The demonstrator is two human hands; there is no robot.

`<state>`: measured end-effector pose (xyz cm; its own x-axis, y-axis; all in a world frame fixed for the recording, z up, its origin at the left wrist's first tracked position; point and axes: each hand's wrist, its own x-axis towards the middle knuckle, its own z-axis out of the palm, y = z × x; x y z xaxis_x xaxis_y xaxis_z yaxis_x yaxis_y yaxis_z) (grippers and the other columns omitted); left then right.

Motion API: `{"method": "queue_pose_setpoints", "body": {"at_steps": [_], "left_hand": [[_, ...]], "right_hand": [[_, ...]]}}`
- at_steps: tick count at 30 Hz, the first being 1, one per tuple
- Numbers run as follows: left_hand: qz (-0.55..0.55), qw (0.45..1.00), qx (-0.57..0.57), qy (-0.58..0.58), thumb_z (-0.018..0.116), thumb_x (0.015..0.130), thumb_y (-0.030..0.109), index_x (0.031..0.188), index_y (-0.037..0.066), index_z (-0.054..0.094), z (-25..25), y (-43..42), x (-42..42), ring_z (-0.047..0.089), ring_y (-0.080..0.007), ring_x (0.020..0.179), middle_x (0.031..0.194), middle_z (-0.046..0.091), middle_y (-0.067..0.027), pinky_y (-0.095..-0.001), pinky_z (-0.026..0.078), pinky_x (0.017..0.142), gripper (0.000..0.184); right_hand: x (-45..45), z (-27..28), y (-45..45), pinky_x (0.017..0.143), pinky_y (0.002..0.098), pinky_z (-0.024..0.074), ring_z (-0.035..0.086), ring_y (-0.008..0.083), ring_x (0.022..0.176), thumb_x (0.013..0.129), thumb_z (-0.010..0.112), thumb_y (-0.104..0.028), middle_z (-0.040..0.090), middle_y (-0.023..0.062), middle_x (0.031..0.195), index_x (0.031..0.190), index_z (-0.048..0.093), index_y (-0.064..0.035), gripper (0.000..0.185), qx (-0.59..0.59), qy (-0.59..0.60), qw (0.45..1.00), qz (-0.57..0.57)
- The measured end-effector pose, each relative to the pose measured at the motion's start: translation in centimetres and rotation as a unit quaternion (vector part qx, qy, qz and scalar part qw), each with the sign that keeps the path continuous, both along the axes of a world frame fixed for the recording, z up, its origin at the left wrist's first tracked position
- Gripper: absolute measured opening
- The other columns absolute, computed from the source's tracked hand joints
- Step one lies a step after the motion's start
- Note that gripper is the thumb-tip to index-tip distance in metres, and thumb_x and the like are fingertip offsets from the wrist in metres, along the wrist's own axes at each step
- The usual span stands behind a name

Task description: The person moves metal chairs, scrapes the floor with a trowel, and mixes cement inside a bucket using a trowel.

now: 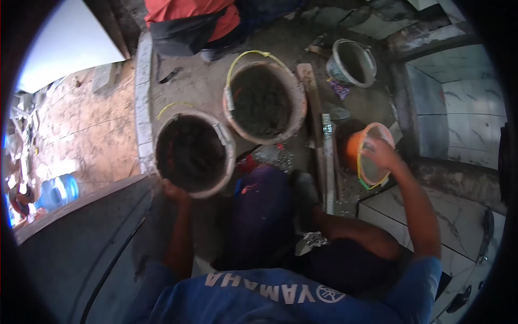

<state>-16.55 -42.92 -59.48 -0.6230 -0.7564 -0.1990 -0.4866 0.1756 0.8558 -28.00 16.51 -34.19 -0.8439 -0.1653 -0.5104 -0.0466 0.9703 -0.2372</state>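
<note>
My left hand (176, 192) is at the lower rim of a round bucket (229, 162) holding dark material, its fingers mostly hidden below the rim. To the right, my right hand (380, 154) reaches over the rim of a tilted orange bucket (353, 148), its fingers bent inside the opening; whether they hold anything is too unclear to see. A yellow-green handle hangs along this bucket's near side. Between the two hands, higher up, stands a larger bucket (299, 108) filled with dark, lumpy material, its yellow handle raised.
Wooden and metal strips (328, 162) lie between the buckets. Another pale bucket (372, 67) stands at the upper right. Part of a person in red and dark clothing (189, 32) is at the top. A grey panel (81, 248) fills the lower left; marbled tiles (442, 216) lie lower right.
</note>
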Motion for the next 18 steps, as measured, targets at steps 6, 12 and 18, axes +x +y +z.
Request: {"method": "queue_pose_setpoints", "body": {"at_steps": [6,12,18], "left_hand": [[-0.050,0.990,-0.109,0.076,0.034,0.098,0.032,0.109,-0.012,0.052,-2.5,-0.7,1.2,0.057,-0.0244,0.089,0.101,0.060,-0.0207,-0.0357,0.043,0.083,0.049],[-0.013,0.999,0.006,-0.037,0.032,0.097,0.036,0.111,-0.013,0.051,3.3,0.9,0.5,0.056,-0.0270,0.095,0.105,0.059,-0.0209,-0.0357,0.041,0.085,0.054],[-0.069,0.995,-0.031,-0.058,0.034,0.096,0.040,0.109,-0.010,0.054,3.4,-0.4,1.0,0.054,-0.0228,0.090,0.102,0.060,-0.0155,-0.0327,0.042,0.081,0.055]], "right_hand": [[-5.4,-15.3,0.9,0.071,0.0405,0.0465,0.060,0.0346,0.083,0.084,0.059,-0.035,0.063,0.0175,0.086,0.089,0.061,0.0024,0.038,-0.070,0.046,0.985,-0.150],[-15.3,-24.7,0.2,0.081,0.0430,0.0450,0.056,0.0394,0.096,0.076,0.062,-0.050,0.060,0.0226,0.101,0.104,0.055,-0.0002,0.057,-0.088,0.216,0.954,-0.190],[-19.9,-25.0,-4.8,0.089,0.0429,0.0433,0.053,0.0397,0.106,0.070,0.069,-0.045,0.057,0.0231,0.111,0.126,0.036,-0.0074,0.074,-0.037,0.051,0.974,-0.216]]}}
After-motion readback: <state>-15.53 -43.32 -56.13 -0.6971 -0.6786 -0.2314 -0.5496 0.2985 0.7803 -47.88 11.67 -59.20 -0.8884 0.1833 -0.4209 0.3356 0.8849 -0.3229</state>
